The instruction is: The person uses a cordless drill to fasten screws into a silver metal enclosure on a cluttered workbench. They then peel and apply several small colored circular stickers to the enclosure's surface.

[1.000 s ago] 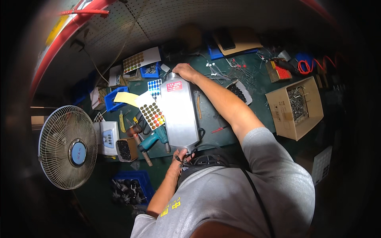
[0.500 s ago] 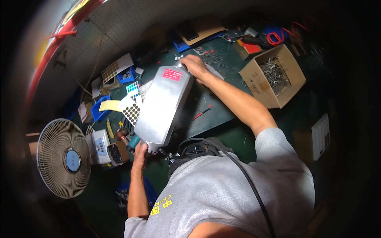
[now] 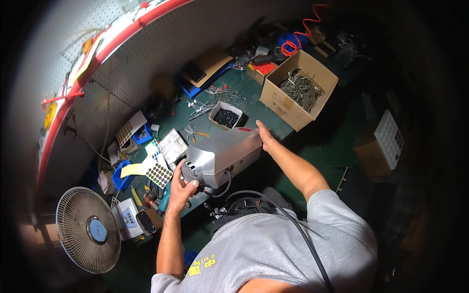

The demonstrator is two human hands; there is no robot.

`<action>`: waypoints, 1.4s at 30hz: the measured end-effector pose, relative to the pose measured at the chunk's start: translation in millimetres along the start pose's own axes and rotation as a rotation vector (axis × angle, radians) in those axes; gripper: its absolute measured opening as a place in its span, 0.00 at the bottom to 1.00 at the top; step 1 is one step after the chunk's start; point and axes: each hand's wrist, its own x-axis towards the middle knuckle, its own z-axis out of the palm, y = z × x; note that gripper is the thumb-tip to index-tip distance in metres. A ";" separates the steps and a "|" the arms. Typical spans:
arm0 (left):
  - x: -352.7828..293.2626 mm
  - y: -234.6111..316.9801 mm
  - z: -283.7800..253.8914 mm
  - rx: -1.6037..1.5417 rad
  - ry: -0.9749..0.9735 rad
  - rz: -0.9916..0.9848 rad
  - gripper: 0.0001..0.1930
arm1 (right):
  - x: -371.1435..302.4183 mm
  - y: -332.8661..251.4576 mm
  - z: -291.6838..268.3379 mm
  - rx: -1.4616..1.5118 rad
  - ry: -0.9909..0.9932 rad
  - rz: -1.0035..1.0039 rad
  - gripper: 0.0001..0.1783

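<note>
Between my hands is a silver metal housing (image 3: pixel 222 155), tilted over the near part of the bench. One end has a slotted grille (image 3: pixel 188 173), and a grey cable (image 3: pixel 227 184) loops from its near side. My left hand (image 3: pixel 180 188) grips the grille end, thumb on the near side and fingers on the far side. Against the opposite end presses my right hand (image 3: pixel 264 136), its fingers fairly straight and partly hidden. A red label (image 3: pixel 244 129) shows at that end's top edge. Just beyond the housing stands a small box of black parts (image 3: pixel 226 117).
A cardboard box of metal parts (image 3: pixel 299 93) stands at the right on the green bench (image 3: pixel 205 134). Pliers (image 3: pixel 195 133), sticker sheets (image 3: pixel 159 175) and blue bins (image 3: pixel 122 174) lie beyond and left. A fan (image 3: pixel 90 229) stands at left; a black cable (image 3: pixel 293 219) crosses my shirt.
The housing has turned and tipped, so its cable side and grille end now show. My right hand has moved from the far knob-like fitting to the housing's end. The view has shifted.
</note>
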 end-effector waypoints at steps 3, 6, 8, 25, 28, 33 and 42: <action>20.7 19.9 36.3 0.083 0.047 -0.061 0.52 | 44.9 14.6 -22.1 -0.030 -0.003 0.044 0.51; 40.5 48.5 69.3 0.155 0.056 0.006 0.47 | 69.3 17.9 -34.2 -0.058 -0.099 0.094 0.59; 56.5 60.8 87.5 0.185 0.083 0.113 0.41 | 74.8 13.8 -45.2 -0.035 -0.237 0.133 0.61; 184.5 159.3 227.8 0.928 0.130 0.402 0.41 | -138.6 -64.0 -102.8 0.300 -0.371 0.008 0.25; 184.9 152.1 234.4 1.031 0.108 0.525 0.39 | -153.5 -61.0 -101.6 0.270 -0.503 -0.045 0.07; 187.5 139.4 224.5 1.000 0.057 0.541 0.34 | -161.2 -21.7 -127.8 0.586 -0.414 -0.146 0.06; 180.1 130.9 226.7 0.930 0.027 0.530 0.35 | -191.4 27.0 -116.4 0.578 -0.373 -0.463 0.12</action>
